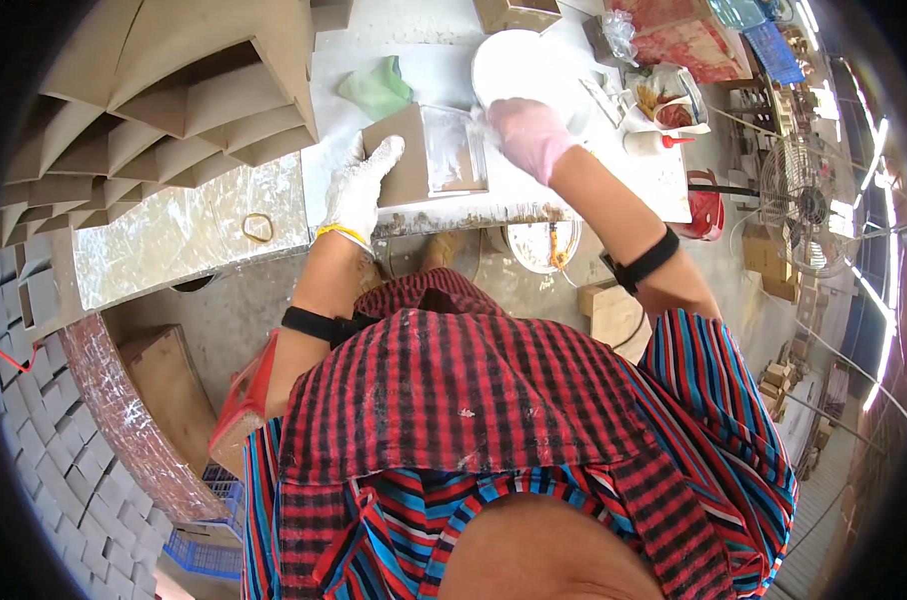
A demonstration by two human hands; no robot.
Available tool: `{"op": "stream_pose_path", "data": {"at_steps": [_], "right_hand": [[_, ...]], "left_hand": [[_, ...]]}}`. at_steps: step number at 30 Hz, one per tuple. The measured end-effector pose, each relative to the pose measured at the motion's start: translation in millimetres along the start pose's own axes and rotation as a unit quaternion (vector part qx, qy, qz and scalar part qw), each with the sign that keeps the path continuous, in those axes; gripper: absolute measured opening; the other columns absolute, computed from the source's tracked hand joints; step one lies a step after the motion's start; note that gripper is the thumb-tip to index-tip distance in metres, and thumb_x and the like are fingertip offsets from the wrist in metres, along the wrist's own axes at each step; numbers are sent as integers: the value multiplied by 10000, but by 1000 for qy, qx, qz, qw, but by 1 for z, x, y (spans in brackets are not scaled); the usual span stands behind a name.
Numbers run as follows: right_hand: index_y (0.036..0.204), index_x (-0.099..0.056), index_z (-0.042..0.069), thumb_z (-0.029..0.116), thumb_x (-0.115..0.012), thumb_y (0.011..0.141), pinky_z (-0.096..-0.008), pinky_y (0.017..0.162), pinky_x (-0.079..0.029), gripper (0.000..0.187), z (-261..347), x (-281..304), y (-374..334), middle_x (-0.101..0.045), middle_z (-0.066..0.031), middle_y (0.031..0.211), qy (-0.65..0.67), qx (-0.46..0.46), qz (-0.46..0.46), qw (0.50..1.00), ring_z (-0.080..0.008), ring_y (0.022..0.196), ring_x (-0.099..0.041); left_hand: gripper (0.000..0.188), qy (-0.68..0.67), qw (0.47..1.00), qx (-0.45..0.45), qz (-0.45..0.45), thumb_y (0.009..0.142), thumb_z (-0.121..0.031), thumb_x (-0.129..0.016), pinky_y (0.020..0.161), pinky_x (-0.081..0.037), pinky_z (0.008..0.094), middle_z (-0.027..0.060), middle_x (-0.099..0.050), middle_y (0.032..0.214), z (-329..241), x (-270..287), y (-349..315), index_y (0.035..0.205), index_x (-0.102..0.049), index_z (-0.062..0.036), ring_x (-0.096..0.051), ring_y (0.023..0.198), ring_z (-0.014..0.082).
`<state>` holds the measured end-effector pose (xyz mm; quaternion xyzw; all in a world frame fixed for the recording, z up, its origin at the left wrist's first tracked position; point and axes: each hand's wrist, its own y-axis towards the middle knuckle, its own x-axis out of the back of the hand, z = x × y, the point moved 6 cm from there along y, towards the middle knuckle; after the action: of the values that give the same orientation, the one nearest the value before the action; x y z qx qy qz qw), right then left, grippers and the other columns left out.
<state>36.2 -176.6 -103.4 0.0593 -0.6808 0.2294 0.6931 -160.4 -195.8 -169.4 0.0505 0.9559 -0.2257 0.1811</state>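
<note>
A brown cardboard piece (402, 152) lies on the white worktop, and its right part is a panel smeared with white (456, 150). My left hand (362, 185), in a white glove with a yellow band at the wrist, grips the cardboard's left side, thumb over its face. At the panel's right edge is my right hand (530, 138) in a pink glove, its fingers curled. Glare and blur hide what those fingers hold, if anything. Just beyond that hand sits a round white container (514, 62), washed out by light. A green translucent cloth or sheet (378, 88) lies behind the cardboard.
Stacked cardboard compartments (199, 95) rise at the left. A yellow ring (258, 228) rests on the bench (154, 250). A white bottle with a red tip (654, 143) lies at the right, before a standing fan (812, 205). Below the front edge is a white bucket (540, 246).
</note>
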Motion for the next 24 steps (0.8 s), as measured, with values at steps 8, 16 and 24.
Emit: {"op": "stream_pose_path", "data": {"at_steps": [8, 16, 24], "right_hand": [[879, -648, 38, 30, -512, 765, -415, 736, -490, 177, 40, -12, -22, -631, -193, 853, -38, 43, 200, 978, -339, 831, -621], [971, -618, 35, 43, -566, 730, -394, 739, -489, 246, 34, -10, -27, -636, -184, 874, 7, -5, 181, 983, -340, 844, -619], [1087, -576, 15, 40, -549, 680, -375, 759, -488, 409, 61, 10, -22, -626, -205, 880, 212, -19, 96, 972, -339, 820, -612]], "left_hand": [[437, 14, 1000, -15, -18, 819, -250, -665, 813, -444, 253, 45, -602, 1060, -8, 1, -7, 1180, -549, -33, -551, 941, 120], [647, 10, 1000, 9, 9, 805, -230, -694, 945, -376, 257, 102, -516, 1238, -2, -2, 3, 1317, -395, 29, -488, 1116, 155], [395, -21, 999, -39, -22, 809, -190, -679, 772, -452, 244, 37, -613, 1026, -1, -3, 1, 1157, -559, -45, -557, 899, 111]]}}
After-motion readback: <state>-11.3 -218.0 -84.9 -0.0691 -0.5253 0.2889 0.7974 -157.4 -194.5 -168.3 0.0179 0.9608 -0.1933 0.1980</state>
